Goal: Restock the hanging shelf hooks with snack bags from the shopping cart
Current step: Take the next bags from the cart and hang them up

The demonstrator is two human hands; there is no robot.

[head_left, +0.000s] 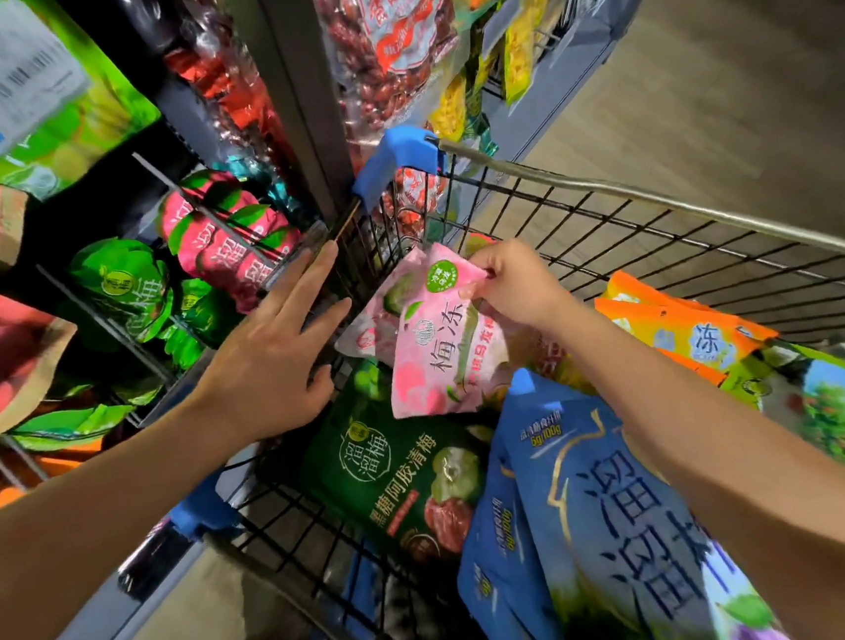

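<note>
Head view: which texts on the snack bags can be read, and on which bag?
"梅冻": pink bag, pinched by the right hand.
"溜溜梅" and "黑糖阿胶清梅": dark green bag.
"6g/100g": blue bag.
"冻": orange bag.
White barcode label: too blurred to read.

cart [580, 211]: black wire, blue plastic corners | pink bag [432, 339]: glossy film (creased) | floor [748, 82]: matt

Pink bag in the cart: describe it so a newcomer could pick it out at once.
Find the wire shopping cart. In its far left corner, the right hand pinches the pink bag by its top edge, above the pile. It is pale pink with a round green badge, unlike the dark green bag under it and the big blue bags beside it.
</note>
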